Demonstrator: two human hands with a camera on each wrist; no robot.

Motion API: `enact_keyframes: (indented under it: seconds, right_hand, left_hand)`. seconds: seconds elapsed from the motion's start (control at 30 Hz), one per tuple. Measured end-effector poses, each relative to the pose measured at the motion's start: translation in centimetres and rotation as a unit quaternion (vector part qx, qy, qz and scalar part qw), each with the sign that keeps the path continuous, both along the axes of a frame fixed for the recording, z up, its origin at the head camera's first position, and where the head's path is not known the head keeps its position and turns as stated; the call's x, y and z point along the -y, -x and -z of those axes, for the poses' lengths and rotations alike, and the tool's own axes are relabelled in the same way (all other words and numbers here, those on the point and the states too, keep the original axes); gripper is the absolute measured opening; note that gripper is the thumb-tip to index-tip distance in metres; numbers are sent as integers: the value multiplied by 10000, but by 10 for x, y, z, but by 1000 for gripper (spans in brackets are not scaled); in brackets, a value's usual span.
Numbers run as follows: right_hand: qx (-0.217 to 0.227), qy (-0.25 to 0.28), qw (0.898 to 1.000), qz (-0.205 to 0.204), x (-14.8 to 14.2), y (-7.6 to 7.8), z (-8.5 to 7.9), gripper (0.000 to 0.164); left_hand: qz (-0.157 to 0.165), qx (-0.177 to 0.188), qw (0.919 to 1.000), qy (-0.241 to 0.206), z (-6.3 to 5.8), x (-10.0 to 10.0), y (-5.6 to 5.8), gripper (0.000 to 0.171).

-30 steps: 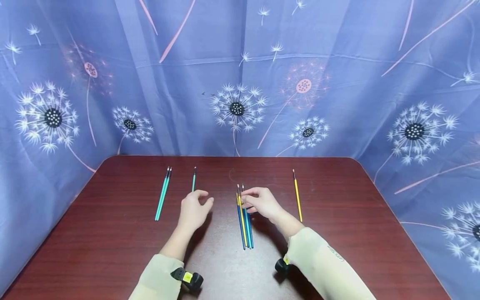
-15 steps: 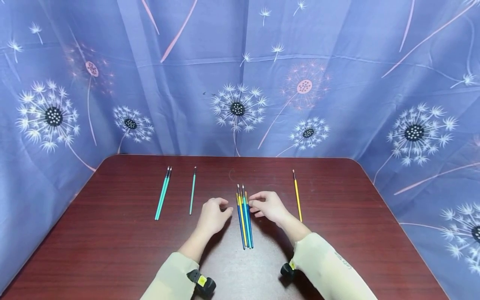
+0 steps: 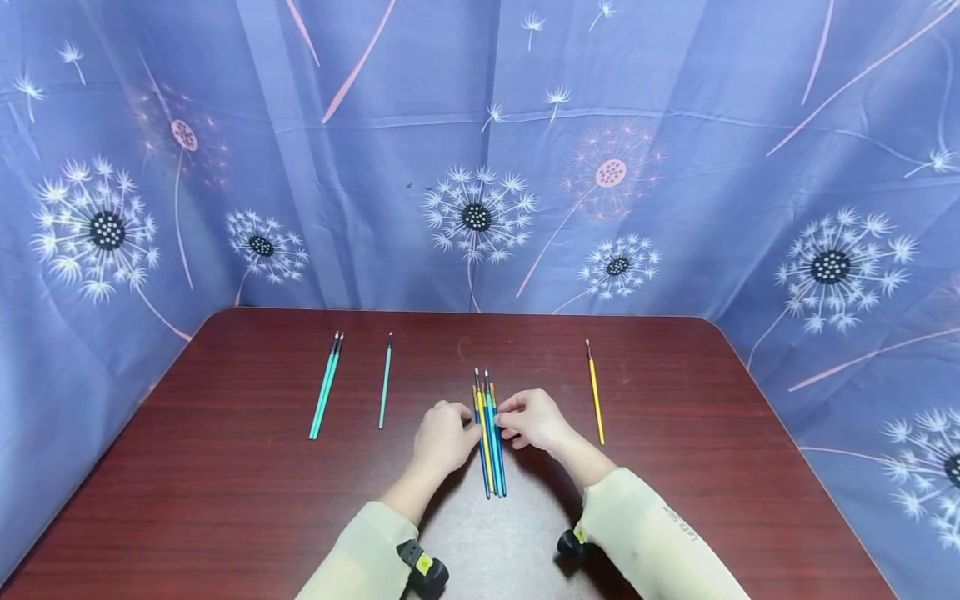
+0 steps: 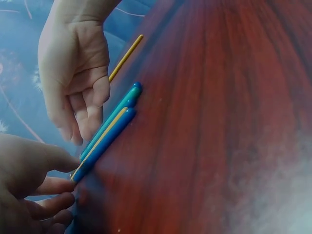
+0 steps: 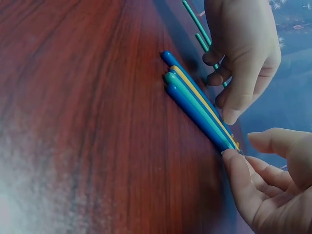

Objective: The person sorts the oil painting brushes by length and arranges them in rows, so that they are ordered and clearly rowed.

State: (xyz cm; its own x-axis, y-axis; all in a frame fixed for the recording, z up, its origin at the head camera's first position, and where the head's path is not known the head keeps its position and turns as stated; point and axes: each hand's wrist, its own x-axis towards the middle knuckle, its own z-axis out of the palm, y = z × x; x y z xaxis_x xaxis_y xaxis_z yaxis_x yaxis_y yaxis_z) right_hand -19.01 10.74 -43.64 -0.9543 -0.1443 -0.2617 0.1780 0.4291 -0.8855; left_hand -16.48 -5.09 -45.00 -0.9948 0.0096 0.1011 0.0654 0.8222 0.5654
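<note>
Several paintbrushes (image 3: 492, 462) with blue, yellow and teal handles lie side by side in a bundle at the middle of the table, bristles pointing away. My left hand (image 3: 444, 437) is at the bundle's left side, with thumb and fingertips against the outer handles. On the opposite side, my right hand (image 3: 536, 421) touches the edge with a fingertip. In the right wrist view, that fingertip meets a blue handle (image 5: 197, 114), while the thumb (image 5: 268, 140) stands apart. The left wrist view shows the left thumb (image 4: 61, 158) beside a yellow handle. The brushes' middles are partly hidden by fingers.
Two teal paintbrushes (image 3: 326, 387) lie together at the left, with a single teal paintbrush (image 3: 386, 383) nearer the middle. One yellow paintbrush (image 3: 596, 396) lies at the right. A blue dandelion-print curtain (image 3: 480, 150) surrounds the brown table's (image 3: 225, 467) far edge and sides.
My left hand has moved right, from the single teal paintbrush to the bundle's left side. The right hand has drawn off the bundle's top to its right edge. The brushes lie nearly unchanged.
</note>
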Motion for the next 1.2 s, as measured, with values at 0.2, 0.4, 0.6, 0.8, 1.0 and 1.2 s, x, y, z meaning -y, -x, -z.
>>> enact_keyframes:
  seconds: [0.2,0.4,0.6,0.8,1.0,1.2]
  right_hand:
    - [-97,-237,9997,-23,3,0,3,14]
    - [-200,-674,9975,-72,5,0,1,13]
    - [-358,-1104,9930,-198,8,0,1,10]
    - [-430,-1241,9910,-254,9,1,0,7]
    - [-409,-1287,9905,-256,8,0,-2,5]
    - [-360,-1356,9898,-259,7,0,-3,4]
  left_hand:
    - [-53,46,10000,16,-1,-3,-1,22]
    - [-97,115,9998,105,0,-5,2,21]
    - [-65,99,9999,100,3,-7,4,21]
    - [-131,9,9998,117,1,-5,5,20]
    - [-249,-127,9994,222,-4,-1,7,20]
    - [-308,-125,9988,362,-3,3,13,12]
